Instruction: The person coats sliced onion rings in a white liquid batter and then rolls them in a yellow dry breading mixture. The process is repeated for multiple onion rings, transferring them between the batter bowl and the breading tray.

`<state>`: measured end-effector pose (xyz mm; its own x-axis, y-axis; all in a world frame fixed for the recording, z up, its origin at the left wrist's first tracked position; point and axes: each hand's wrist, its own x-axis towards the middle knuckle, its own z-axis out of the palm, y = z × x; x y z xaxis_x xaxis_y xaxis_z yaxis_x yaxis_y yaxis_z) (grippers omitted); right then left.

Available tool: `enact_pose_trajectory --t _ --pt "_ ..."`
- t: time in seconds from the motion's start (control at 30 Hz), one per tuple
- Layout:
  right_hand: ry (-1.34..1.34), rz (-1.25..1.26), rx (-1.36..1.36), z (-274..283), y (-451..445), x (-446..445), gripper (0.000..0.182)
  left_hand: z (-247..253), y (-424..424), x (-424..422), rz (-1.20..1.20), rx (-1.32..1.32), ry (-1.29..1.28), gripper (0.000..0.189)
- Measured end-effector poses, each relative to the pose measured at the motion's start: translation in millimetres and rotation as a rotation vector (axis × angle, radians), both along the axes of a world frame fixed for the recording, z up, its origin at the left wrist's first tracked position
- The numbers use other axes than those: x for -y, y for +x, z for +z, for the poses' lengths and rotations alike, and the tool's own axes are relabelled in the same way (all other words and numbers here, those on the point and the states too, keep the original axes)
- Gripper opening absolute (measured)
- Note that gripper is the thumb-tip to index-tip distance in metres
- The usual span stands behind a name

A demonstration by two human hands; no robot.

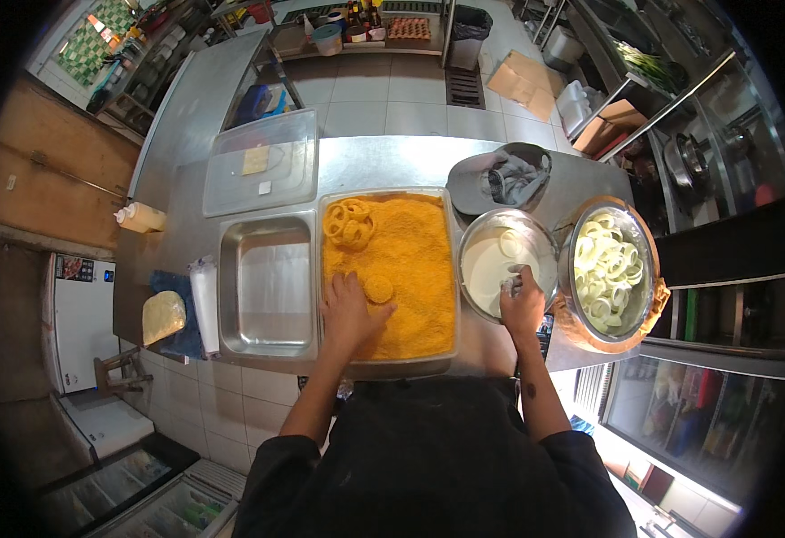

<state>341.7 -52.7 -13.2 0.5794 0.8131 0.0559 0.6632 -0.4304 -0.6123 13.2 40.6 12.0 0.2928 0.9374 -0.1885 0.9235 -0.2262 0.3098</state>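
My left hand (353,315) rests with fingers spread on yellow-orange breadcrumbs (413,269) in a plastic tub, beside a crumb-covered ring (378,290). Several coated rings (349,224) lie grouped at the tub's far left corner. Over a steel bowl of pale batter (487,262), my right hand (522,302) has batter on its bent fingertips; whether they pinch anything is unclear. One pale ring (510,243) lies in the batter just beyond them. To the right stands a steel bowl (571,269) of pale onion-like rings (608,262).
An empty steel pan (226,289) adjoins the tub on the left, with a clear plastic lid (231,181) behind it. A grey cap (466,180) holding cloth lies behind the batter bowl. A squeeze bottle (142,218) and a bagged pale block (164,317) are at far left.
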Motion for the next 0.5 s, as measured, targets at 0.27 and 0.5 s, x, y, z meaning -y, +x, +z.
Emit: enact_pose_trajectory --t 0.27,0.5 --pt "0.007 -0.007 0.026 -1.2 -0.1 1.0 0.029 -5.7 -5.8 19.1 0.076 -0.008 -0.252 0.089" --pt "-0.015 -0.015 0.012 -3.2 0.5 0.1 0.028 -8.3 -4.4 -3.1 0.075 0.515 0.016 0.060"
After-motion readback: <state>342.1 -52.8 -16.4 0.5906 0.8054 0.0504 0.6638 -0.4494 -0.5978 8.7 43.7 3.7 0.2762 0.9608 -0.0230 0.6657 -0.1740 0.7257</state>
